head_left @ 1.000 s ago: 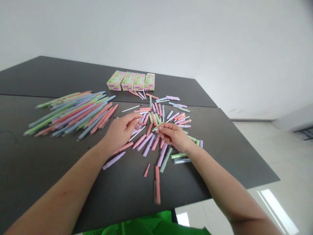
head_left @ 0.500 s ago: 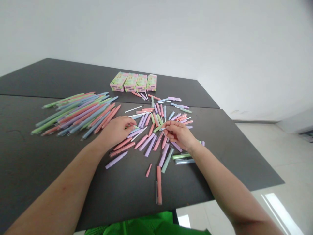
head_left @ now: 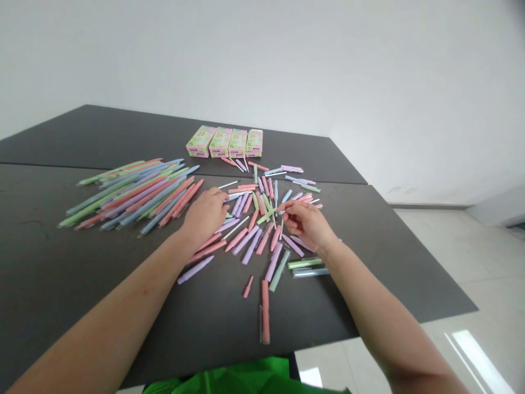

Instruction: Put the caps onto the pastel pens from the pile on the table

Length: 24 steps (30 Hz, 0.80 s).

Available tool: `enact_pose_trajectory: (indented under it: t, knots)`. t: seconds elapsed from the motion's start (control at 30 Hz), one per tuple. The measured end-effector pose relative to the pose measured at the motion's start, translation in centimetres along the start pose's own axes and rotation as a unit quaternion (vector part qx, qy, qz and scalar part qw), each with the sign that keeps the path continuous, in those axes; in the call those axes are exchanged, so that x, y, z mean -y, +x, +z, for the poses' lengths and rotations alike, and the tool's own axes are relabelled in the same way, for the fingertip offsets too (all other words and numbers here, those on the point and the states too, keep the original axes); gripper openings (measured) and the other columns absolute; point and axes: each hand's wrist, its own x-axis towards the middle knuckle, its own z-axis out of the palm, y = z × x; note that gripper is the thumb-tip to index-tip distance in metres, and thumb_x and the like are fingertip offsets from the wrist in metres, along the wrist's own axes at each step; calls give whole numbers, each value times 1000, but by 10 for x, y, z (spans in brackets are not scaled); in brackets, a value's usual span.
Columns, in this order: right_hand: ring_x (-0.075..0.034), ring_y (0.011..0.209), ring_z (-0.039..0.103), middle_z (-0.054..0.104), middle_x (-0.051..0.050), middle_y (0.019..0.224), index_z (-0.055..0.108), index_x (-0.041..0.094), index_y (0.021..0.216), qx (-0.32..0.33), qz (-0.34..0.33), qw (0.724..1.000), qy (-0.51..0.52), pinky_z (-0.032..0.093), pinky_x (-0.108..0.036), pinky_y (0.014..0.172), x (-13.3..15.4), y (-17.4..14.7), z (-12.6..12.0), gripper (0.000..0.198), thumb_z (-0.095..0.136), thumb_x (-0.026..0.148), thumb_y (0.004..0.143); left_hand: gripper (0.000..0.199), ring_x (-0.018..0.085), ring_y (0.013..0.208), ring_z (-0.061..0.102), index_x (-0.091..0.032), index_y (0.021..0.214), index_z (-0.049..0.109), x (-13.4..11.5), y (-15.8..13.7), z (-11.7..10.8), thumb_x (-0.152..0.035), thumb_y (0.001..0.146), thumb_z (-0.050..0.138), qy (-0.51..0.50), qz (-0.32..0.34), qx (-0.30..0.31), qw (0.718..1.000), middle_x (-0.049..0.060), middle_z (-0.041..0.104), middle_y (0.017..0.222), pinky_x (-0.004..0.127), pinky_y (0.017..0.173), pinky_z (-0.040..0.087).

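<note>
My left hand [head_left: 205, 212] is curled low over the left side of a spread of loose pen parts. Its fingertips are at the near end of a light-blue pen barrel [head_left: 234, 197]; what lies between them is hidden. My right hand [head_left: 302, 221] is raised a little over the middle right, its thumb and forefinger pinched together. Something small and pale shows at that pinch, too small to name. Just left of these fingertips is a light-green pen barrel [head_left: 266, 216]. Around both hands lie purple barrels [head_left: 245, 241], red barrels [head_left: 237, 239] and white refills [head_left: 235, 227].
A pile of whole pastel pens [head_left: 135, 194] lies to the left on the dark table [head_left: 197, 323]. Several pink-and-green boxes [head_left: 221, 142] stand in a row at the back. Nearer to me are a small red tip piece [head_left: 248, 287] and a red capped barrel [head_left: 265, 312].
My left hand has moved up and slightly right, away from a small green piece. My right hand has shifted a little right, off the light-green barrel. The view has tilted slightly.
</note>
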Motion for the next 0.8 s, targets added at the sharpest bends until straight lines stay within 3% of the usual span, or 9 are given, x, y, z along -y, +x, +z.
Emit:
enact_pose_trajectory:
  t: [0.2, 0.33, 0.47, 0.6, 0.7, 0.8]
  knots:
    - [-4, 42, 26, 42, 4, 57, 55, 16, 68, -110, -96, 988, 53, 13, -16, 34, 31, 6, -39, 4, 56, 16, 64, 29, 28, 98, 63, -15, 105, 67, 0, 5, 5, -21, 84, 49, 41, -37, -9, 998, 14, 64, 106, 38, 89, 51]
    - [-4, 42, 26, 40, 4, 59, 50, 18, 67, -135, -115, 982, 64, 15, -16, 33, 39, 10, -61, 6, 54, 15, 63, 27, 27, 96, 64, -15, 99, 70, 1, 11, 6, -21, 84, 48, 64, -25, 8, 998, 13, 64, 102, 36, 88, 51]
    - [-4, 41, 27, 39, 5, 59, 50, 18, 68, -140, -109, 982, 64, 15, -15, 32, 38, 12, -65, 7, 55, 16, 64, 25, 27, 89, 65, -17, 90, 70, -4, 17, 4, -24, 84, 47, 70, -20, 19, 997, 13, 66, 94, 36, 81, 52]
    - [-4, 42, 26, 40, 5, 59, 52, 17, 69, -141, -104, 982, 76, 14, -15, 32, 37, 12, -62, 5, 55, 16, 64, 33, 28, 95, 64, -15, 103, 69, -23, 25, 3, -21, 86, 42, 39, -3, 0, 999, 14, 67, 100, 38, 82, 52]
    - [-3, 42, 26, 39, 5, 60, 54, 16, 69, -144, -107, 980, 84, 14, -15, 32, 38, 12, -61, 5, 55, 16, 64, 37, 25, 100, 64, -17, 111, 67, -47, 40, 6, -18, 88, 39, -10, 47, -4, 999, 11, 68, 106, 36, 88, 50]
    - [-3, 41, 25, 38, 5, 59, 54, 16, 69, -149, -109, 979, 86, 14, -15, 32, 38, 13, -60, 5, 55, 15, 64, 34, 26, 96, 65, -17, 105, 70, -75, 63, 9, -19, 87, 41, -35, 57, 19, 998, 10, 69, 102, 37, 87, 50]
